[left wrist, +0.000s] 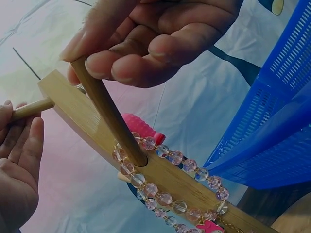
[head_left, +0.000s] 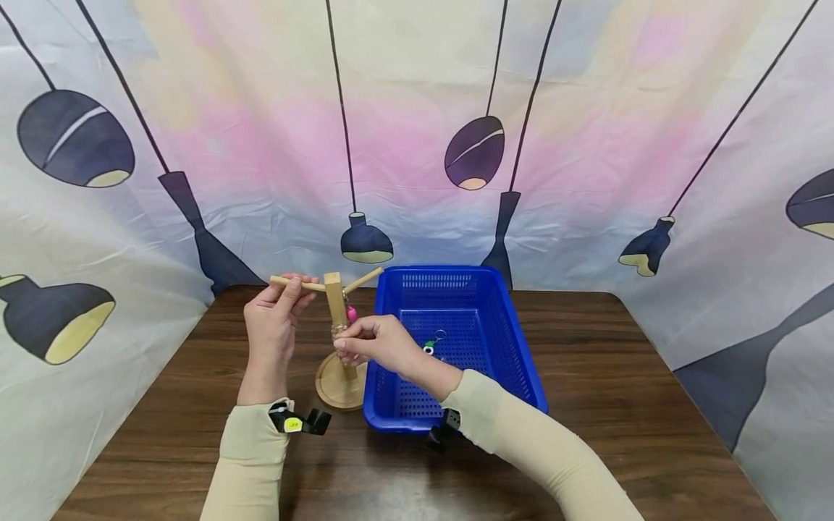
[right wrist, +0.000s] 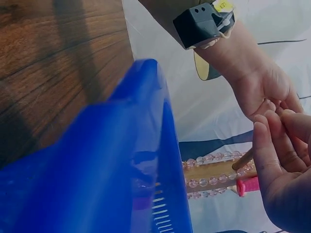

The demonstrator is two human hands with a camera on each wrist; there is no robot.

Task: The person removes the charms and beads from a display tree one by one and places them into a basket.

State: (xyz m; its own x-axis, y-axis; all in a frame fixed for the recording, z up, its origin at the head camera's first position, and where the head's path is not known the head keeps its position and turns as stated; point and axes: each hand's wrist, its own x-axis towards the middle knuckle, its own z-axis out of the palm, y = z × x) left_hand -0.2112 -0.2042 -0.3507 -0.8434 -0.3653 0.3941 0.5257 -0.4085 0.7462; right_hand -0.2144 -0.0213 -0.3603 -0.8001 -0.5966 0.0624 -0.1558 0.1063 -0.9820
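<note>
A wooden stand [head_left: 335,300] with pegs on a round base stands left of the blue basket. My left hand [head_left: 272,325] grips the upper left peg [head_left: 311,286], thumb and fingers round it. My right hand [head_left: 381,344] pinches the end of a lower front peg [left wrist: 109,111], as the left wrist view shows. A bracelet of clear and pink beads [left wrist: 150,189] hangs round that peg against the post, with a pink charm [left wrist: 210,226] on it. A bright pink ornament [head_left: 352,314] hangs below the upper right peg [head_left: 365,278].
The blue basket [head_left: 524,354] stands just right of the stand, beneath my right forearm. Inside it lies a keyring with a green and white charm [head_left: 429,346]. A dark wooden table [head_left: 593,420] carries everything, and a painted cloth [head_left: 417,94] hangs behind it.
</note>
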